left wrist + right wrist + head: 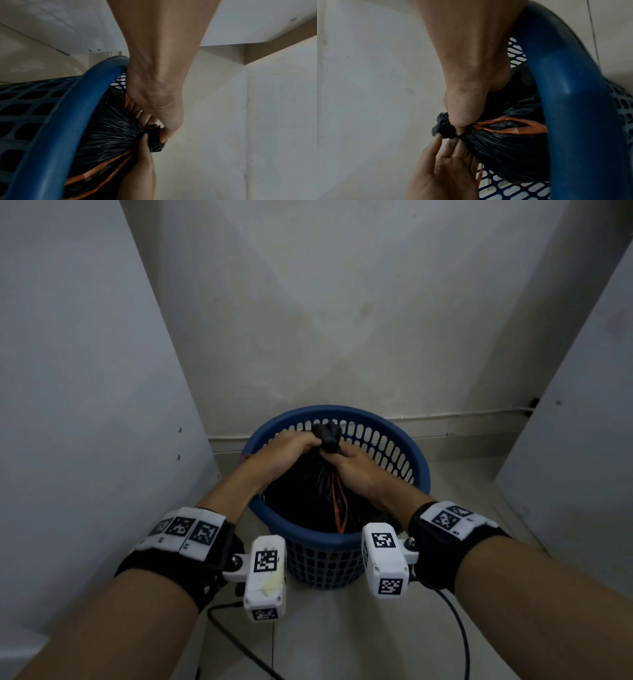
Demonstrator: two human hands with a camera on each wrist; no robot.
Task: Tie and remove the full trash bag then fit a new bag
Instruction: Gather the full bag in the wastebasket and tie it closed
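Note:
A black trash bag (308,491) with orange drawstrings (339,508) sits inside a blue perforated basket (404,440). Its top is gathered into a small knot (327,436) just above the rim. My left hand (294,443) pinches that knot from the left, thumb and fingers on it (159,129). From the right, my right hand (342,460) grips the twisted neck just under the knot, its thumb pressed on the plastic (462,125). The bag's body (505,146) stays down in the basket (565,81). Orange drawstring loops (510,129) lie along the bag's side.
The basket stands on a tiled floor against a pale wall. A white panel (85,405) stands close on the left and another (582,422) on the right. Black cables (239,642) trail over the floor near my feet.

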